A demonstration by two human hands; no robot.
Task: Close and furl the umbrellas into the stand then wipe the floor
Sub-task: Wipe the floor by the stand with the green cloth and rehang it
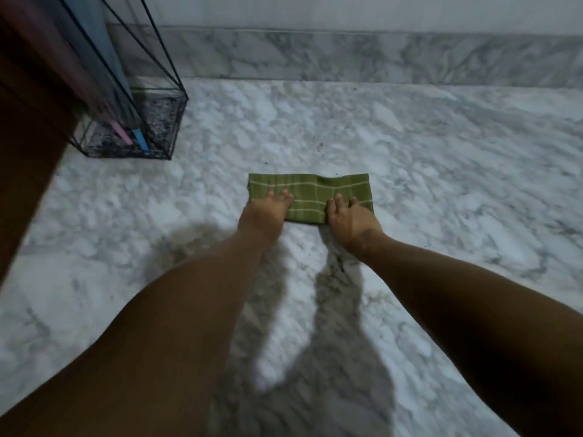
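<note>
Folded green checked cloth [310,197] flat on the marble floor [441,171], near the middle of the view, well apart from the stand. Left hand [263,212] on the cloth's left end, fingers [285,194] straight and spread, pressing down, gripping nothing. Right hand [348,217] on the cloth's right end, fingers [338,198] likewise straight and flat on the fabric, palm down. Both bare forearms stretched forward, shadows of them dark on the floor beneath.

Black wire-frame umbrella stand [164,99] at upper left, on the floor beside a dark wooden surface [25,146]. Two furled umbrellas inside it, tips down: pink umbrella [121,134] and blue umbrella [140,141] side by side, tips resting on the stand's speckled base. Upper parts of both blurred. Marble skirting [378,56] along the wall at the top, well beyond the cloth. A few dark specks on the floor near the cloth.
</note>
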